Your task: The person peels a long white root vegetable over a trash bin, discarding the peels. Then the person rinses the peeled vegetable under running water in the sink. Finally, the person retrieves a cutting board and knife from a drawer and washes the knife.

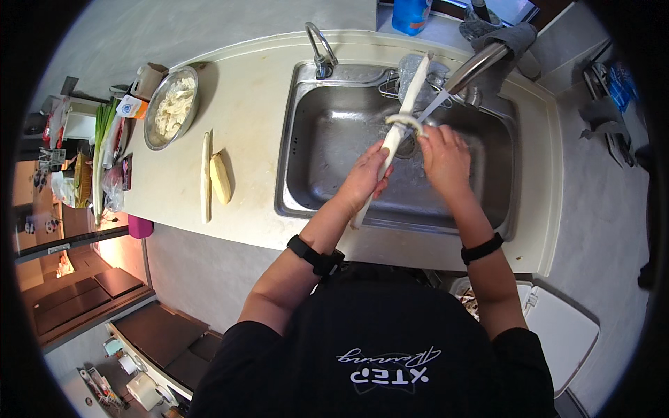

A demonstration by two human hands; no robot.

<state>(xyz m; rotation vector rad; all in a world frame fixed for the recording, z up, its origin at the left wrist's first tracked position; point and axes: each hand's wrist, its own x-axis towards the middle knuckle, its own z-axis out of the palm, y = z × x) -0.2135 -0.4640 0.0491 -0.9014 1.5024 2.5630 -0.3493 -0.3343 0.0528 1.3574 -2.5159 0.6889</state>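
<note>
My left hand is closed around a long, white, peeled root, held slantwise over the sink. Its upper end reaches toward the back rim, its lower end past the front rim. The fingers of my right hand pinch a pale, curved piece that arches across the root; whether it is a tool or a strip of peel I cannot make out. Water runs from the thick metal faucet beside the root and my right fingers.
On the counter at left lie a thin pale stick and a thick yellowish piece. A metal bowl holds pale, lumpy food. A small curved tap stands behind the sink, a blue bottle on the ledge, green onions far left.
</note>
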